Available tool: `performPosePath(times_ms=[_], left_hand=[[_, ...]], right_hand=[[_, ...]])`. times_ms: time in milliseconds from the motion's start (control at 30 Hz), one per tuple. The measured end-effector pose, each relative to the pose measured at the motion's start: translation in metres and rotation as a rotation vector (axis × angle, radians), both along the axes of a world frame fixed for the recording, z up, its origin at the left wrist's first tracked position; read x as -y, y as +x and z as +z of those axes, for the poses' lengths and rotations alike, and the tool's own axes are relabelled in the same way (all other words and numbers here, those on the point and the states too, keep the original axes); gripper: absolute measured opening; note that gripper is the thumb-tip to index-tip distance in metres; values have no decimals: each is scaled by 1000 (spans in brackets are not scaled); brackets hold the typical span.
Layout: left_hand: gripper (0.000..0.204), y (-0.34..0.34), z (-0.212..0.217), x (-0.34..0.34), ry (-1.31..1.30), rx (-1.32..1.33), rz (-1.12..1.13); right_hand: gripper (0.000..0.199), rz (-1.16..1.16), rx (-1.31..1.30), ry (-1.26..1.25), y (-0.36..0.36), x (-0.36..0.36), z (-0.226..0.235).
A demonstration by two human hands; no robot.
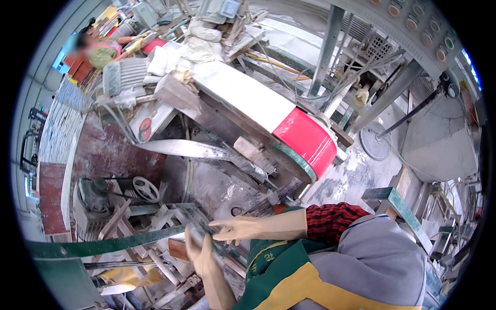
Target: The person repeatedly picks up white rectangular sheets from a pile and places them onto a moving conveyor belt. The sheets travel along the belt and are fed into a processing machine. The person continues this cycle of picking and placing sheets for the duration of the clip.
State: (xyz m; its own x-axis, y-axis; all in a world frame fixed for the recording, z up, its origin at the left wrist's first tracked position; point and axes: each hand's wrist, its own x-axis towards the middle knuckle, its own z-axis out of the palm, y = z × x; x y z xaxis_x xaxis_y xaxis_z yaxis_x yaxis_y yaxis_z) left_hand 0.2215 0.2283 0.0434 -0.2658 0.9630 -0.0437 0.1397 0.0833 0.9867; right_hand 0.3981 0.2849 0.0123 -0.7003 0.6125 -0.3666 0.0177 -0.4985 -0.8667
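Both gloved hands meet on the slab edge: left hand below gripping it, right hand flat, fingers spread, above.

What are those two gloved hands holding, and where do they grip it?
It cannot be told. The left hand and right hand meet over a narrow slab, fingers spread; no clear grip shows.

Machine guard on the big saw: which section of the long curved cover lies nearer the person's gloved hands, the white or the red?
The red section, at the cover's lower right end. It curves down toward the right hand and left hand; the white section stretches away up-left.
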Motion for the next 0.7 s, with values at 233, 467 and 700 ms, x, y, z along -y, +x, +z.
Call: performPosePath(times_ms=[233,467,700], left_hand=[[39,162,47,-146,157,-230,-522],[42,166,49,-148,-163,-230,-432],[44,100,-14,-104,-336,-47,-167]], right_hand=[[48,-799,161,190,129,-23,10],[41,-1403,105,139,202,-87,-57],[50,-1514,178,-10,204,-117,-69]])
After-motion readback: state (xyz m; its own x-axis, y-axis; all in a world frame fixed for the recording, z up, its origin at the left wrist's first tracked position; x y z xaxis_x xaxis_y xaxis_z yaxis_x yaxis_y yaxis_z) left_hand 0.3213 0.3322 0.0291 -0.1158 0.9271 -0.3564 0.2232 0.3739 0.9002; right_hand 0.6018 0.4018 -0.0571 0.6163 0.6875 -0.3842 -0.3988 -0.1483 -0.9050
